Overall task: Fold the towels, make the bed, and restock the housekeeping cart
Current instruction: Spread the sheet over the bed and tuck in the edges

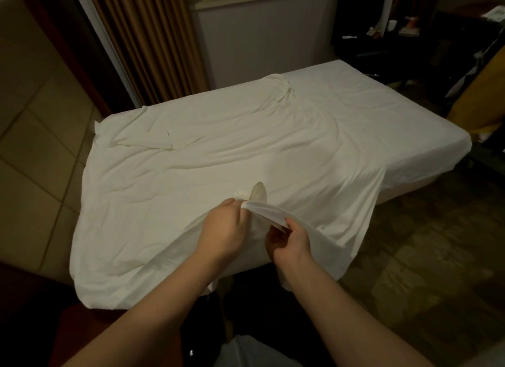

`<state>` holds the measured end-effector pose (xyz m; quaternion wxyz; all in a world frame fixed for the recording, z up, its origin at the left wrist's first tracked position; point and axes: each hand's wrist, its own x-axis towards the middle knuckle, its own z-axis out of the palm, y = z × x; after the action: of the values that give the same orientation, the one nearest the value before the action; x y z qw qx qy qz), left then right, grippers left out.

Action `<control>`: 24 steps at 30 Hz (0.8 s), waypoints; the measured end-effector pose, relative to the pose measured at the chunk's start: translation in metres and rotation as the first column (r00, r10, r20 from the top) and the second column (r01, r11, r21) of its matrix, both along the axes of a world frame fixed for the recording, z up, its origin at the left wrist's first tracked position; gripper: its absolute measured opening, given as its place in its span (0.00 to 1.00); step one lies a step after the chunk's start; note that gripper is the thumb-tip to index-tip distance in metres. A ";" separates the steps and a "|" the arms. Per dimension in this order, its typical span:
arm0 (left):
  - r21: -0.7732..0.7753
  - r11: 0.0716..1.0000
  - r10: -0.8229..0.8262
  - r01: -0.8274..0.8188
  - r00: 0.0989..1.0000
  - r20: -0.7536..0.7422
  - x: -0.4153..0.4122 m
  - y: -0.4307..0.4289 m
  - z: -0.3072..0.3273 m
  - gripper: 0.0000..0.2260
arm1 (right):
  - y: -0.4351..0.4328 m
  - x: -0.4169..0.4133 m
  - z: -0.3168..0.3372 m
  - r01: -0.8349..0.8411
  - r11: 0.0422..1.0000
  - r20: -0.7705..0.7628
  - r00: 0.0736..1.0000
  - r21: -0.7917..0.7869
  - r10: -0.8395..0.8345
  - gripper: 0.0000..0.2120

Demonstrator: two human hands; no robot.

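White sheet spread over a bed, seen from the near end. The sheet's long axis appears to run diagonally, from the near left corner toward the far right. The far right portion of the bed surface lies smooth and taut. The sheet itself is loose and creased, with long wrinkles fanning across it and a gathered pucker near the far edge. Its near edge hangs over the end of the bed.

Both hands meet at the near middle of the sheet. The left hand pinches a bunched peak of fabric, knuckles up. The right hand, just beside it, grips the lifted edge with curled fingers. A short band of cloth is stretched between them. A ribbed brown curtain hangs beyond the bed, with pale floor tiles at left.
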<state>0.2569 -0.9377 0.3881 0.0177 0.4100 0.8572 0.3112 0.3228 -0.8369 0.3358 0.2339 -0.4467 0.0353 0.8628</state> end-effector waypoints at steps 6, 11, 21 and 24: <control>0.085 0.983 0.156 -0.164 0.983 0.095 -0.016 -0.002 0.018 0.18 | 0.009 0.001 -0.008 0.018 0.999 0.037 0.999 0.030 -0.019 0.08; 0.130 0.963 0.215 -0.237 0.963 0.161 -0.026 -0.003 0.023 0.18 | 0.024 -0.001 -0.005 0.084 0.994 0.018 0.996 0.066 -0.085 0.09; 0.062 0.954 0.278 -0.294 0.941 0.195 -0.045 -0.010 0.009 0.15 | 0.035 0.008 0.007 0.044 0.892 0.257 0.950 0.450 -0.177 0.06; 0.046 0.954 0.281 -0.296 0.938 0.203 -0.045 -0.011 0.005 0.16 | 0.036 0.011 0.005 -0.037 0.836 0.353 0.916 0.548 -0.191 0.08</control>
<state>0.2117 -0.9490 0.3928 0.0398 0.2479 0.8897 0.3814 0.3335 -0.8012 0.3403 0.3884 -0.5240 -0.2405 0.7189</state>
